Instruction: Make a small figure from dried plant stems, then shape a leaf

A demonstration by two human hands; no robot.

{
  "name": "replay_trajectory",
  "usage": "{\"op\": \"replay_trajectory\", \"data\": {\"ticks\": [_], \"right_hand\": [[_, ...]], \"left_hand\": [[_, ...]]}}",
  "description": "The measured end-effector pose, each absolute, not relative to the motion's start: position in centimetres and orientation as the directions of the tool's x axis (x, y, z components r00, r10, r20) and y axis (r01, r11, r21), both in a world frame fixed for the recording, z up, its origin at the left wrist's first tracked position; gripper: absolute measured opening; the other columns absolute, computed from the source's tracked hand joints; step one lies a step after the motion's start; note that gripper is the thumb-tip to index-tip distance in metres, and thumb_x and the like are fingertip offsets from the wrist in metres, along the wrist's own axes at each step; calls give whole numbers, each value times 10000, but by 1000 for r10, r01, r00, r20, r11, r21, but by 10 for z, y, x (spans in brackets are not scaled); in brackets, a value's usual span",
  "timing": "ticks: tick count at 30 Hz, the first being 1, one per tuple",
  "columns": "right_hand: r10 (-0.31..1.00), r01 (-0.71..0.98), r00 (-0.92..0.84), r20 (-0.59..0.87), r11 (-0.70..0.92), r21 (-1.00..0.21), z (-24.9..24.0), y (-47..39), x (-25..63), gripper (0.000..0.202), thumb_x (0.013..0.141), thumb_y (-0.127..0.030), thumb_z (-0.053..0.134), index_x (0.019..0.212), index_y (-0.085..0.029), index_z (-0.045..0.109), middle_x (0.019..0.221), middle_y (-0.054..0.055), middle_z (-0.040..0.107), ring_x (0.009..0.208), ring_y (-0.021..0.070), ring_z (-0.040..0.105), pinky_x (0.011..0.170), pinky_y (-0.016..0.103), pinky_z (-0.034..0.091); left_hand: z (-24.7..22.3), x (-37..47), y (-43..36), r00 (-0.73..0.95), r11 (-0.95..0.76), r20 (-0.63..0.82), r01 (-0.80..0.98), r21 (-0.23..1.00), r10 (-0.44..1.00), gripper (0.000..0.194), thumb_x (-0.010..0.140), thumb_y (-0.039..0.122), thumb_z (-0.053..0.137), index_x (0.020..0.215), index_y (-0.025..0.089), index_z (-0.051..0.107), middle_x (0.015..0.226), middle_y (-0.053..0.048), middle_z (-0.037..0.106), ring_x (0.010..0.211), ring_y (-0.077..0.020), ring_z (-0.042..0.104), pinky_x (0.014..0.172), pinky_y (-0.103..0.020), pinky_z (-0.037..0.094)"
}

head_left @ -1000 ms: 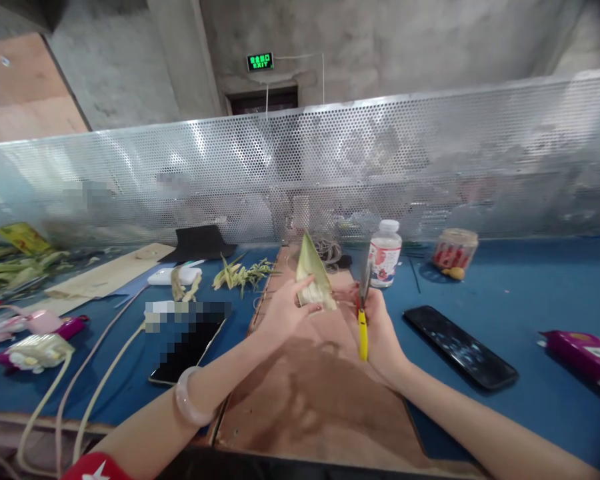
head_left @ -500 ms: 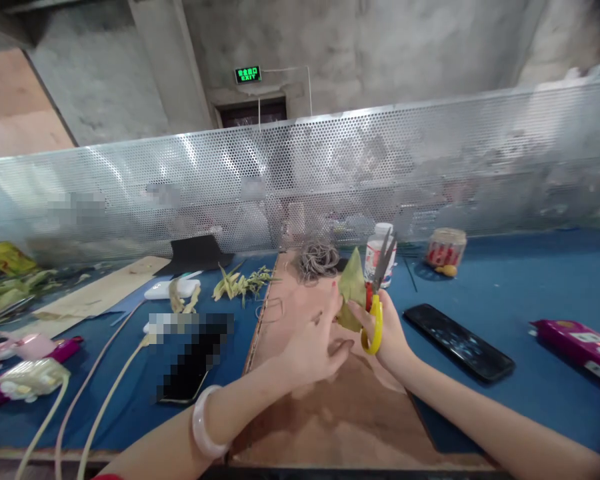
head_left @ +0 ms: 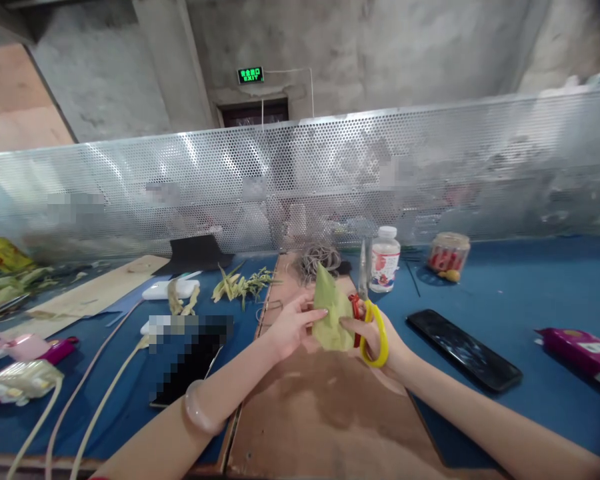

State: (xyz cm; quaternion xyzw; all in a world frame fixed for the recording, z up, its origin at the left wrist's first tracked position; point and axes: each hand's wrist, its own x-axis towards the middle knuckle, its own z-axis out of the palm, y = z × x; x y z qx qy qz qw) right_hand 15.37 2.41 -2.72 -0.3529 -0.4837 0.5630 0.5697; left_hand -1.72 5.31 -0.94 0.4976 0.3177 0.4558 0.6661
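Between my hands, above the brown board, a pale green folded leaf (head_left: 332, 313) with a pointed tip stands upright. My left hand (head_left: 295, 327) grips its left side, thumb on the near face and the other fingers behind. A pair of scissors (head_left: 377, 337) with yellow handles hangs on my right hand (head_left: 375, 340), blades pointing up. The thumb of that same hand presses the leaf's right lower side. Something red shows by the scissors' pivot, partly hidden by the fingers. Behind the leaf lies a bundle of grey string (head_left: 317, 261).
A white bottle (head_left: 385, 261) and a clear jar (head_left: 448, 257) stand behind my right hand. To the right lie a black phone (head_left: 463, 348) and a purple packet (head_left: 583, 357). Dried leaf scraps (head_left: 243, 285), another phone (head_left: 190, 367) and cables (head_left: 107, 393) are at left. A perforated metal screen (head_left: 205, 193) crosses the back.
My left hand has come up onto the leaf and now grips it. The leaf and right hand have shifted left and down a little, and the scissors' blades have turned more upright.
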Motion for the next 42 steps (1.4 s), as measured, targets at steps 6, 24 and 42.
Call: {"op": "replay_trajectory", "data": {"ticks": [6, 24, 42], "right_hand": [[982, -238, -67, 178, 157, -959, -29, 12, 153, 225, 740, -296, 634, 897, -263, 477, 641, -62, 544, 436, 96, 476, 427, 230, 398], [959, -186, -87, 269, 250, -950, -33, 14, 154, 223, 715, -214, 622, 845, -238, 442, 702, -69, 494, 563, 92, 469, 509, 204, 389], [950, -238, 30, 311, 309, -921, -25, 19, 158, 266, 730, -313, 658, 883, -257, 448, 770, -39, 521, 666, 127, 523, 601, 248, 450]], "left_hand": [[-10, -12, 46, 231, -149, 188, -174, 973, 955, 385, 665, 226, 757, 964, 180, 519, 957, -51, 643, 887, -178, 614, 792, -322, 489], [7, -25, 50, 460, -458, 320, 228, 859, 828, 458, 758, 206, 634, 1207, 277, 570, 1139, -53, 522, 721, -117, 535, 565, -230, 443], [11, -23, 42, 613, -141, 59, 87, 986, 788, 623, 735, 252, 672, 1326, 303, 478, 1037, -58, 658, 774, -172, 630, 608, -245, 472]]}}
